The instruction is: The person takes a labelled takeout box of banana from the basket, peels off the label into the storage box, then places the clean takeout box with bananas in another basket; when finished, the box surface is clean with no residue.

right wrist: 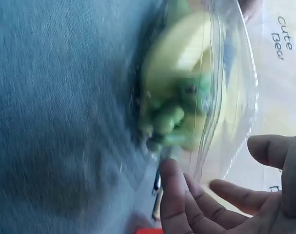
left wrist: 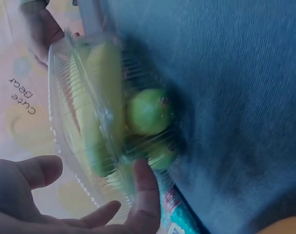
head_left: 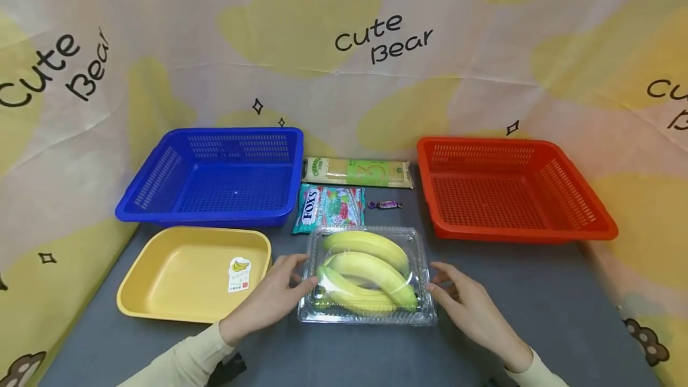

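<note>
A clear plastic clamshell box (head_left: 365, 318) with bananas (head_left: 371, 270) inside sits closed on the table. Through its side in the left wrist view shows a round green fruit (left wrist: 148, 112); smaller green fruits (right wrist: 167, 119) appear blurred in the right wrist view. At the box's left side is my left hand (head_left: 271, 294), thumb and fingers spread apart and loosely bent, the fingertips at the wall. My right hand (head_left: 464, 303) is at the opposite side, its fingers likewise loosely bent beside the wall. Whether the fingertips touch the plastic is hard to tell. Neither hand grips the box.
A yellow tray (head_left: 172, 255) with a banana sticker lies left, below a blue basket (head_left: 236, 193). To the right stands a red basket (head_left: 494, 202). Behind the box are a FOX'S candy bag (head_left: 335, 208), a small wrapped candy (head_left: 385, 205) and a long food packet (head_left: 357, 172).
</note>
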A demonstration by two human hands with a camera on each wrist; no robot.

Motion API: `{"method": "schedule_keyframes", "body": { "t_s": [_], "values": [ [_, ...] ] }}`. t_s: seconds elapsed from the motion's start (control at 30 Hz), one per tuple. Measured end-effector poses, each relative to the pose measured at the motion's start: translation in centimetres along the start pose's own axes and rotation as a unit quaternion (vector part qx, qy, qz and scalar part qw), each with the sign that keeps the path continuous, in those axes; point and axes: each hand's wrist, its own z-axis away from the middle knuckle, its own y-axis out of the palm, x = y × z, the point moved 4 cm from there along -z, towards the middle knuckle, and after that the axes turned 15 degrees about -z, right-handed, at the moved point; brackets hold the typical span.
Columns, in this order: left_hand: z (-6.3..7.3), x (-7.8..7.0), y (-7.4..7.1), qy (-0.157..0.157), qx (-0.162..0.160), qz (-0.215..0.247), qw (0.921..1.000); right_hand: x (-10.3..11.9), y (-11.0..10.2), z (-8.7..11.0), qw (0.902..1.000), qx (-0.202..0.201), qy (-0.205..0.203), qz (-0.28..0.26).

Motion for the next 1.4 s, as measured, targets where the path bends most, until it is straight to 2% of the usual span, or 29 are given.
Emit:
{"method": "schedule_keyframes", "body": {
  "t_s": [0.13,0.37,0.47,0.57,0.7,0.87,0.97,1.07,1.2,1.3,1.4],
  "values": [
    [0.2,0.1,0.3,0.001,0.013,0.024,0.9996,0.0,0.7,0.1,0.9992,0.015,0.022,-0.031],
    [0.5,0.1,0.3,0.001,0.019,0.032,0.9993,0.1,1.1,0.1,0.9984,0.016,0.041,-0.036],
    [0.4,-0.1,-0.1,0.002,0.004,0.022,0.9998,0.7,1.0,0.1,0.9991,0.015,0.027,-0.029],
    [0.4,-0.5,-1.1,0.016,-0.016,0.006,0.9997,1.8,0.5,-0.1,0.9999,0.003,-0.004,-0.016],
    [0.2,-1.3,-3.6,0.045,-0.045,-0.015,0.9979,4.3,-0.4,-1.0,0.9976,-0.033,-0.06,-0.001],
    [-0.2,-1.9,-8.4,0.062,-0.071,-0.033,0.995,8.5,-1.5,-3.5,0.9867,-0.073,-0.145,-0.007],
    [-0.8,-1.6,-11.4,0.058,-0.095,-0.046,0.9927,11.1,-1.1,-5.6,0.9777,-0.092,-0.186,-0.03],
    [-1.8,-0.5,-14.2,0.054,-0.128,-0.064,0.9882,13.3,0.2,-7.8,0.9703,-0.099,-0.214,-0.055],
    [-2.9,1.8,-17.3,0.044,-0.178,-0.09,0.9788,15.9,3.0,-10.7,0.9666,-0.067,-0.227,-0.1],
    [-3.4,3.9,-19.2,0.037,-0.213,-0.105,0.9707,17.5,5.3,-12.5,0.9648,-0.021,-0.222,-0.139],
    [-4.1,6.3,-20.6,0.029,-0.246,-0.107,0.9628,18.6,7.5,-14.0,0.9641,0.034,-0.212,-0.156]
  ]
}}
